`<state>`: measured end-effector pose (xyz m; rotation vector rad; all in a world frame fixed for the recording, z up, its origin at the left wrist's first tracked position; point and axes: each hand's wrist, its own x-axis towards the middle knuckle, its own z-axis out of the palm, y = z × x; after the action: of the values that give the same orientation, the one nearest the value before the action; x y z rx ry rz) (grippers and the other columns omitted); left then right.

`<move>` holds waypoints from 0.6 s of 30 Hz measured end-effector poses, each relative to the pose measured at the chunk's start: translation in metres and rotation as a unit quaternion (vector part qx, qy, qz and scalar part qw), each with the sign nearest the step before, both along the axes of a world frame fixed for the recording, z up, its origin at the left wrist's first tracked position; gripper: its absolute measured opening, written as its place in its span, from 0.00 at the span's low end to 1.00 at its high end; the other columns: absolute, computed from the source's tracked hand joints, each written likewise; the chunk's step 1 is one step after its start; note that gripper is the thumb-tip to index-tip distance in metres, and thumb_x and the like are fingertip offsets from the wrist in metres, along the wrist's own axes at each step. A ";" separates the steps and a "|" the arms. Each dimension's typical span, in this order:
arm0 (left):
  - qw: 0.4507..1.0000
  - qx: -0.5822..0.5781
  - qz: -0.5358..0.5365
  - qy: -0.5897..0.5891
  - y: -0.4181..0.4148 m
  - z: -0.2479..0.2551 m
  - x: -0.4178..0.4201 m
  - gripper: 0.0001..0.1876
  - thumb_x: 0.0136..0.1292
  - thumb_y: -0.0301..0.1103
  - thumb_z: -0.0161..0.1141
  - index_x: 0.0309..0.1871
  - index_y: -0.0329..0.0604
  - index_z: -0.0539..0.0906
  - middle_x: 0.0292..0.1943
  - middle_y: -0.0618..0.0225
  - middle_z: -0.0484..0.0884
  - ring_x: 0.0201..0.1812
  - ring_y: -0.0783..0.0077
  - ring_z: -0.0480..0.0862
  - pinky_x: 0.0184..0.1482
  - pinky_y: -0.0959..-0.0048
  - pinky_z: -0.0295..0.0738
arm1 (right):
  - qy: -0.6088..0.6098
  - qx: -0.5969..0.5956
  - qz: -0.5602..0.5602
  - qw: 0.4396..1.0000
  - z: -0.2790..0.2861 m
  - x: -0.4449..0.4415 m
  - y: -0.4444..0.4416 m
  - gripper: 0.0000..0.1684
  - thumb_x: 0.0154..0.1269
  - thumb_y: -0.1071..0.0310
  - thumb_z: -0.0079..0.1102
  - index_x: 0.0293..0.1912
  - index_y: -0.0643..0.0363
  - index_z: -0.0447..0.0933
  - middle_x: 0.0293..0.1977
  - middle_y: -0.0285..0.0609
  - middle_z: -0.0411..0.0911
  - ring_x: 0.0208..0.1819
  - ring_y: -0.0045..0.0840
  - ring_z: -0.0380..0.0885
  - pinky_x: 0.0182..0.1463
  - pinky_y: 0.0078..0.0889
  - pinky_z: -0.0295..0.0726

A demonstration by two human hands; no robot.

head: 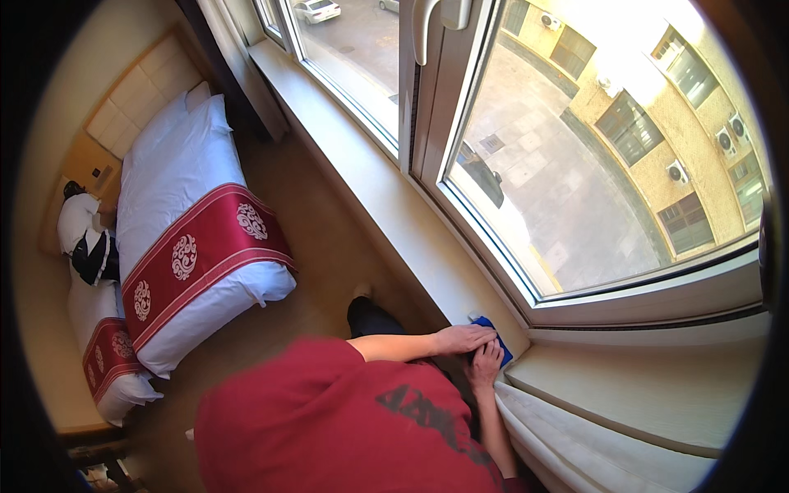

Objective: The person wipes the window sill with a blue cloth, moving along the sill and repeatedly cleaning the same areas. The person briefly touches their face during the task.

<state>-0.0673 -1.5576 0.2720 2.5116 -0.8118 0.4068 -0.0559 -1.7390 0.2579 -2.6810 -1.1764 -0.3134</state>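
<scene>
A folded blue cloth (503, 352) lies at the near end of the pale windowsill (363, 166), close to the corner by the window frame. My left hand (465, 339) reaches in from the left and presses on the cloth with its fingers. Just below it, my right hand (485, 365) also holds the cloth against the sill, its fingertips touching the left hand's fingers. Much of the cloth is hidden under both hands. Beside its upper edge sits a small whitish object (473, 316), too small to make out.
A window with a white handle (422, 34) rises beyond the sill. White curtain fabric (555, 425) hangs beside my right arm. Left are a bed with a red runner (203, 252) and a second bed (92, 302). Another person (80, 222) bends between them.
</scene>
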 end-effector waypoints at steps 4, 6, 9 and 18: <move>1.000 -0.008 -0.021 0.004 0.050 0.012 0.007 0.28 0.67 0.31 0.51 0.69 0.28 0.67 0.68 0.49 0.74 0.69 0.54 0.75 0.71 0.63 0.71 | -0.012 -0.010 0.004 1.000 0.009 0.006 0.048 0.42 0.63 0.45 0.62 0.63 0.70 0.69 0.60 0.56 0.67 0.71 0.46 0.62 0.77 0.61 0.55; 1.000 -0.015 -0.017 0.020 0.086 0.021 0.007 0.27 0.69 0.31 0.50 0.70 0.30 0.67 0.69 0.52 0.74 0.69 0.56 0.75 0.71 0.63 0.71 | -0.027 -0.031 0.007 0.999 0.009 0.009 0.083 0.42 0.66 0.43 0.59 0.64 0.71 0.68 0.61 0.58 0.66 0.71 0.47 0.62 0.78 0.65 0.53; 1.000 -0.011 0.020 0.001 0.148 0.027 0.002 0.27 0.69 0.31 0.51 0.69 0.30 0.68 0.68 0.52 0.73 0.69 0.56 0.76 0.70 0.63 0.71 | -0.052 -0.031 0.029 0.998 0.016 0.012 0.154 0.37 0.71 0.49 0.53 0.65 0.72 0.67 0.62 0.62 0.67 0.71 0.48 0.63 0.76 0.65 0.56; 0.980 0.104 0.157 -0.060 0.341 0.057 0.011 0.27 0.65 0.30 0.54 0.67 0.30 0.72 0.70 0.53 0.71 0.71 0.59 0.72 0.73 0.68 0.68 | -0.066 -0.121 0.090 0.986 0.033 0.042 0.363 0.40 0.71 0.56 0.50 0.71 0.75 0.58 0.71 0.66 0.60 0.76 0.51 0.57 0.78 0.65 0.50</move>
<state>-0.0564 -1.2166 0.3288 2.8454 -0.5227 0.6114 -0.0135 -1.3759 0.2909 -2.7619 -1.5784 -0.3425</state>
